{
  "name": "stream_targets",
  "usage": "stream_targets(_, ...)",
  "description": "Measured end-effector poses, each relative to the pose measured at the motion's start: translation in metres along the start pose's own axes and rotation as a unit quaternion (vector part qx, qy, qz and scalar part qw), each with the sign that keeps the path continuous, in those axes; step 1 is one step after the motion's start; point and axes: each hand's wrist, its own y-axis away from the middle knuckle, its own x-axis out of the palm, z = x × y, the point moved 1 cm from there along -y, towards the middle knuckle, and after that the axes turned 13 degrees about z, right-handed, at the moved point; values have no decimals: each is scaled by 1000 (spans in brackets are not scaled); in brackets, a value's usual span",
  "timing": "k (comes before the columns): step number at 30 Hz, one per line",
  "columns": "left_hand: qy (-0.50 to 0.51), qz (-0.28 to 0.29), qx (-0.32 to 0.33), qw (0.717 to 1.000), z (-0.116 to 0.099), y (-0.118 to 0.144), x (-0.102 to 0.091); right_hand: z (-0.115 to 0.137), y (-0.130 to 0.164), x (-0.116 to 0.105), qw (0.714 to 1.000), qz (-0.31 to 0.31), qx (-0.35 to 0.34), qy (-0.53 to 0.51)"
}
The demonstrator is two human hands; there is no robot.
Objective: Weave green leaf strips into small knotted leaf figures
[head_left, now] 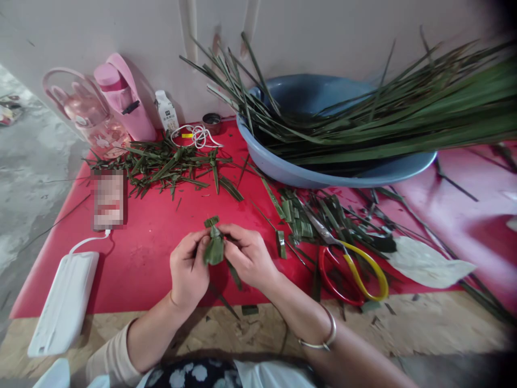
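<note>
Since both the left hand (189,268) and right hand (247,253) pinch that folded leaf piece (214,247) shut – one loose fingertip and it probably springs open.

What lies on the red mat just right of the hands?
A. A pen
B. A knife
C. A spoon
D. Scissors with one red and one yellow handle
D: the scissors, one loop red and one yellow, lie on the red mat among cut leaf strips, right of the right hand.

Glossy blue plastic basin (283,167), matt red mat (153,242), rough chipboard table (424,328)
</note>
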Motion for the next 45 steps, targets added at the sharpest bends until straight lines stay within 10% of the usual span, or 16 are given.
stream_targets(5,-44,52,-26,997,3,-5,0,-5,-4,-2,986,-22,-10,163)
stream_targets(14,42,59,-44,996,-2,-5,3,-3,2,9,988,-25,-6,151)
stream_targets(21,266,106,-81,955,-9,-8,-1,-16,-5,11,953,-94,87,-275)
stream_targets(27,376,82,-117,915,-7,-20,-9,-16,-9,8,853,36,134,-503)
stream_targets(32,380,212,-107,894,-1,-13,-2,-8,-5,9,815,118,149,-548)
stream_targets(40,356,165,-51,918,-7,-8,4,-14,-8,10,915,16,62,-397)
stream_targets(45,374,115,-121,912,-5,-14,-2,-8,-3,6,989,-114,-27,-86)
